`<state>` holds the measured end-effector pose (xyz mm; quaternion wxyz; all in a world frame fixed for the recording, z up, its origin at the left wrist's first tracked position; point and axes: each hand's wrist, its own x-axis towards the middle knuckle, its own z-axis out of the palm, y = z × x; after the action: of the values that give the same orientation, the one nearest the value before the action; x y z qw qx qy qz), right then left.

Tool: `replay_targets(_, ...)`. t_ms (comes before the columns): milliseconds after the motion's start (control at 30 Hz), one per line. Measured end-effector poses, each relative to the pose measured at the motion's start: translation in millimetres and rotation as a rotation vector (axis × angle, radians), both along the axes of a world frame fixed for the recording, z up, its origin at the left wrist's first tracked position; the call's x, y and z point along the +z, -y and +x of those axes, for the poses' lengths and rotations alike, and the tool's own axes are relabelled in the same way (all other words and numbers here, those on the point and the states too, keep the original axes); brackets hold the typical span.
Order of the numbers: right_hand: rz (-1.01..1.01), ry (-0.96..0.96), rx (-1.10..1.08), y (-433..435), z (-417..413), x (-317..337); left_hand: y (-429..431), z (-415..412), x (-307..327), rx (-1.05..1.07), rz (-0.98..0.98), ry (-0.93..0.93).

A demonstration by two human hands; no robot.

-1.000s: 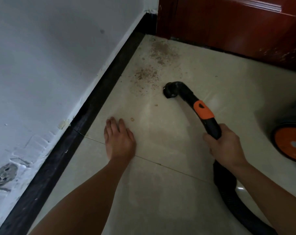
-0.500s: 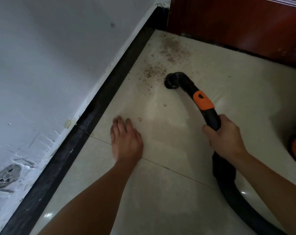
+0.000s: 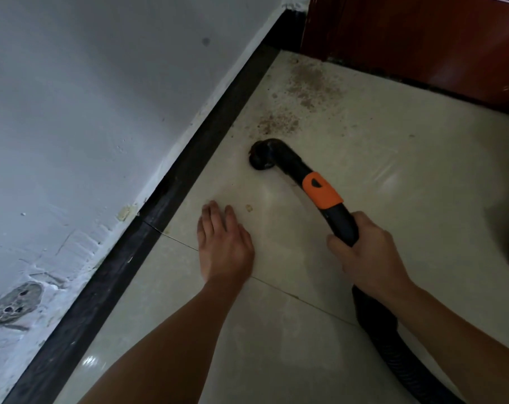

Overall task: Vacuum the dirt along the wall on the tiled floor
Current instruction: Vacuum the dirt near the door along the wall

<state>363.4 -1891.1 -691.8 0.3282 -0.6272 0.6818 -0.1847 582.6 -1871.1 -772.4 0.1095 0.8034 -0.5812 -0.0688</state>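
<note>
- I see two bare hands and one vacuum hose, low over a glossy cream tiled floor point(image 3: 393, 176).
- My left hand point(image 3: 224, 249) lies flat on the tile, palm down and fingers straight, grasping nothing. The fingertips point to twelve o'clock.
- My right hand point(image 3: 367, 258) is clenched round the smooth black handle tube point(image 3: 342, 225) of the hose, knuckles up.
- One bright orange plastic collar point(image 3: 321, 189) wraps the tube just beyond that hand, towards eleven o'clock.
- The tube ends in one curved black elbow with a round nozzle point(image 3: 262, 156), mouth down on the tile, at one o'clock from my left hand.
- Behind my right wrist, one ribbed, flexible black hose point(image 3: 393, 345) runs off towards five o'clock.
- The dirt forms two brown, grainy patches. The nearer patch point(image 3: 279, 123) is just beyond the nozzle at twelve o'clock, and the farther patch point(image 3: 311, 83) is near the door corner.
- One pale crumb point(image 3: 249, 207) lies just beside my left fingertips, at two o'clock.
- One matte grey-white wall point(image 3: 87, 112) fills the left side, with rough patched plaster low down and one round filled hole point(image 3: 15, 301) at eight o'clock.
- One black skirting strip point(image 3: 160, 214) runs along its foot.
- One polished red-brown wooden door point(image 3: 422, 39) is at one o'clock.
- One thin grout line point(image 3: 291, 293) crosses under both wrists.
</note>
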Motion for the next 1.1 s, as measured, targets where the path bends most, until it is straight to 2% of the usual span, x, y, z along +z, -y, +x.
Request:
replay_targets(200,-0.05,0.03,-0.11,33,-5,2,0,1,0,-0.003,0.011,0.001)
replay_targets(333,0.02,0.094,-0.105,7,-21,-4,-2,0,1,-0.001,0.003,0.008)
replay_targets(500,-0.051,0.068,-0.305,49,-47,-5,1,-1,-1,0.002,-0.007,0.036)
replay_targets(600,-0.078,0.044,-0.245,75,-35,-4,-1,-1,-2,0.003,0.002,0.041)
replay_targets(733,-0.057,0.002,-0.125,59,-20,-6,0,-3,-1,0.004,0.001,0.054)
replay_targets(833,-0.082,-0.031,-0.124,73,-16,-5,2,-2,-2,0.011,-0.012,0.066)
replay_targets(1100,-0.061,0.017,-0.021,113,19,-5,3,-2,-5,0.019,-0.031,0.103)
